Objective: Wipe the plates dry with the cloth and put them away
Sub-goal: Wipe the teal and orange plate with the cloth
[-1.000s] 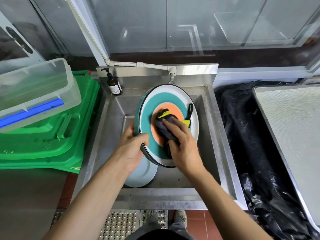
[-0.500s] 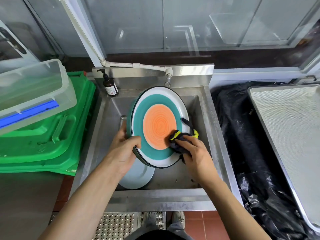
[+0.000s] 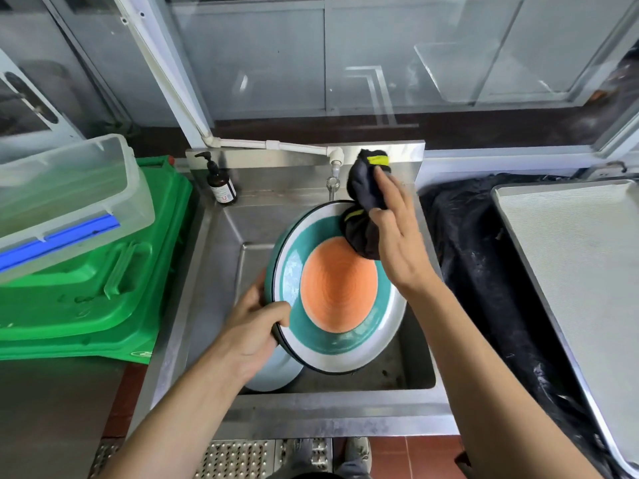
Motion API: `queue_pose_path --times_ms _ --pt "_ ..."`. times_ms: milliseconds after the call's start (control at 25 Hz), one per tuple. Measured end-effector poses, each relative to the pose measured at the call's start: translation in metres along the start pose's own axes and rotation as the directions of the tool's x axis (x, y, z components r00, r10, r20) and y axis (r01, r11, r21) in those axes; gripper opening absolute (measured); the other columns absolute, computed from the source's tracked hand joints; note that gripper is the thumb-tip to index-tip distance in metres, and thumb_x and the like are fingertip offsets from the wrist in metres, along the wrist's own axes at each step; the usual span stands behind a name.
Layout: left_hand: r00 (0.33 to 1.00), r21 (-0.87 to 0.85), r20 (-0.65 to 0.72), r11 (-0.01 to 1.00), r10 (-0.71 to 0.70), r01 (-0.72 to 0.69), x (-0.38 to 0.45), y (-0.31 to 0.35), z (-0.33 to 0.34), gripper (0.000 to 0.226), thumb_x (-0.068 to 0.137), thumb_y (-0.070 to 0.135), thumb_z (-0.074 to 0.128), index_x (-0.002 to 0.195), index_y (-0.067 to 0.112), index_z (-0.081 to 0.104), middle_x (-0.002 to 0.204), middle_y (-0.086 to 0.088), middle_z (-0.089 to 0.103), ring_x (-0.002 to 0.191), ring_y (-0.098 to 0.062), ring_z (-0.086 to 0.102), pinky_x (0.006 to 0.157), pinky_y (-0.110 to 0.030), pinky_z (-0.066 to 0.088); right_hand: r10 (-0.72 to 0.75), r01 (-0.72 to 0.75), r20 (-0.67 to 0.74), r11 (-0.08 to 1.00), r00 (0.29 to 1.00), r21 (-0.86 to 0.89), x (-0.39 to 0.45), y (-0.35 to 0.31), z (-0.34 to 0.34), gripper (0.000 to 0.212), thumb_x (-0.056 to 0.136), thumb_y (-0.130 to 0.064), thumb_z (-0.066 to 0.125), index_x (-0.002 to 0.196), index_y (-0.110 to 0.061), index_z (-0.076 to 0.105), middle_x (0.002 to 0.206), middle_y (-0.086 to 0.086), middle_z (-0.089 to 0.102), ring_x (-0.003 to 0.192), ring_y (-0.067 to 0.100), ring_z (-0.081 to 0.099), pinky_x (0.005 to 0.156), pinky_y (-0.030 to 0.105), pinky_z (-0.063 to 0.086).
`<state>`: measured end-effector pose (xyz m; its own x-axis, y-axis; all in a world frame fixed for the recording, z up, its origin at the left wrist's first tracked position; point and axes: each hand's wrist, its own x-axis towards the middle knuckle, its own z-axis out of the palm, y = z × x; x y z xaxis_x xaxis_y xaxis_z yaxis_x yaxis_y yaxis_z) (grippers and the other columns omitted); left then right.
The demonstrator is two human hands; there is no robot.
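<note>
Sink area, count by kind.
Two plates: one orange-centred teal-and-white round plate, one pale blue-grey plate beneath. One dark cloth with yellow trim. One brown pump bottle. One clear plastic tub. Two hands.

A round orange-centred ceramic plate stands tilted in the stainless steel sink; a brown pump bottle occupies its back-left corner.
</note>
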<state>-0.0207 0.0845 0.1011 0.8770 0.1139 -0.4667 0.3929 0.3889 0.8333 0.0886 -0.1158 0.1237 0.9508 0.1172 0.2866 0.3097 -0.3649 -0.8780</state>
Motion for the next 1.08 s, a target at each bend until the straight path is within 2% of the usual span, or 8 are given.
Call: queue_pose_path --times_ms 80,200,320,440,680,760,840,1080 --pt "0.999 0.004 0.032 1.000 -0.008 0.008 -0.001 0.002 -0.005 0.068 0.053 -0.010 0.052 0.107 0.025 0.074 0.090 -0.011 0.071 0.083 -0.025 0.065 0.073 -0.036 0.052 -0.041 0.053 0.169 0.996 0.985 -0.065 0.006 0.006 -0.007 0.071 0.093 -0.001 0.050 0.160 -0.012 0.028 0.164 0.006 0.031 0.153 0.013 0.024 0.126 0.028 0.017" --pt "0.995 0.055 0.093 0.998 0.019 -0.024 -0.001 0.008 -0.015 0.067 0.055 -0.010 0.051 0.099 0.032 0.077 0.084 -0.007 0.071 0.079 -0.019 0.066 0.068 -0.031 0.054 -0.055 0.075 0.254 0.995 0.966 -0.071 0.015 0.021 -0.026 0.080 0.087 -0.001 0.070 0.157 -0.024 0.038 0.151 -0.010 0.052 0.139 -0.001 0.045 0.117 0.019 0.033" --pt "0.982 0.095 0.187 0.994 0.038 -0.056 -0.002 0.011 -0.021 0.073 0.056 -0.011 0.050 0.105 0.037 0.075 0.085 -0.004 0.072 0.078 -0.015 0.068 0.067 -0.028 0.057 0.024 -0.019 0.220 0.999 0.975 -0.026 0.016 0.033 -0.032 0.071 0.080 -0.010 0.085 0.143 -0.023 0.054 0.135 -0.004 0.064 0.127 0.007 0.058 0.113 0.031 0.042" --pt "0.967 0.142 0.252 0.987 0.032 -0.070 -0.001 0.008 -0.027 0.076 0.057 -0.010 0.050 0.112 0.037 0.072 0.089 -0.003 0.072 0.082 -0.015 0.069 0.071 -0.027 0.058 0.090 -0.090 0.191 0.996 0.978 -0.007 0.016 0.035 -0.025 0.056 0.077 -0.012 0.088 0.126 -0.023 0.063 0.112 -0.007 0.071 0.105 0.002 0.066 0.096 0.020 0.047" --pt "0.996 0.275 0.090 0.960 0.030 -0.054 0.005 0.024 -0.032 0.063 0.058 0.000 0.058 0.115 0.023 0.069 0.099 -0.006 0.076 0.097 -0.023 0.068 0.081 -0.035 0.054 0.043 -0.053 0.097 0.993 0.994 0.106 0.011 0.028 -0.019 0.035 0.075 -0.009 0.081 0.107 -0.021 0.071 0.086 -0.019 0.073 0.081 -0.003 0.066 0.080 0.016 0.050" --pt "0.987 0.506 0.059 0.848 0.148 -0.158 0.010 0.043 -0.023 0.049 0.062 0.011 0.060 0.110 0.013 0.069 0.101 -0.015 0.075 0.093 -0.024 0.065 0.082 -0.036 0.049 -0.012 0.002 0.129 0.997 0.992 0.075 0.012 0.013 -0.018 0.036 0.073 -0.017 0.079 0.107 -0.027 0.072 0.091 -0.015 0.076 0.086 0.001 0.069 0.083 0.021 0.054" --pt "0.943 0.714 0.208 0.619 0.261 -0.328 0.015 0.067 -0.010 0.035 0.070 0.020 0.058 0.103 0.011 0.067 0.094 -0.017 0.072 0.081 -0.019 0.061 0.075 -0.037 0.048 -0.056 0.060 0.185 0.998 0.981 -0.019 0.014 -0.002 -0.015 0.040 0.071 -0.024 0.077 0.110 -0.032 0.071 0.092 -0.012 0.076 0.089 0.003 0.071 0.085 0.028 0.057" --pt "0.830 0.865 0.429 0.103 0.357 -0.492 0.028 0.099 0.020 0.015 0.100 0.027 0.058 0.099 0.013 0.060 0.068 0.006 0.059 0.068 -0.021 0.060 0.063 -0.037 0.044 -0.137 0.174 0.248 0.976 0.959 -0.132 0.016 -0.028 -0.002 0.048 0.067 -0.034 0.070 0.115 -0.034 0.066 0.096 -0.009 0.073 0.091 0.014 0.071 0.085 0.041 0.056"
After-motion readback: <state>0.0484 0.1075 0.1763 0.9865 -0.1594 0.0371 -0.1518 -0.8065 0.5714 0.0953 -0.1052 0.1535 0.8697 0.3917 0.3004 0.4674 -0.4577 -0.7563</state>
